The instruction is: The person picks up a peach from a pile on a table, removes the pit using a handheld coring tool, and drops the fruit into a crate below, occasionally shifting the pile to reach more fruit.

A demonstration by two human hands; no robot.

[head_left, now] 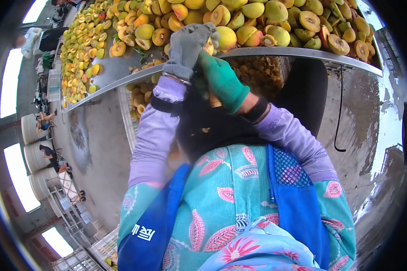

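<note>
My left hand (185, 50), in a grey glove, is closed on a peach (209, 46) at the table's near edge. Only a yellow-orange bit of the fruit shows between the gloves. Close against it, my right hand (224, 81), in a green glove, is curled shut. Below its palm juts a tan, handle-like end (215, 100), seemingly of a tool whose working part is hidden. Just beyond my hands, whole and halved peaches (276, 13) are heaped on the metal table (122, 67). Some halves show brown, hollowed or stone-filled centres.
A metal rim (303, 53) edges the table. Beneath it are brown scraps (260, 74) and a crate (127, 115) with peach pieces. A dark hooked rod (338, 113) hangs at the right. Far left, people (49, 156) sit near large pale tanks (34, 156).
</note>
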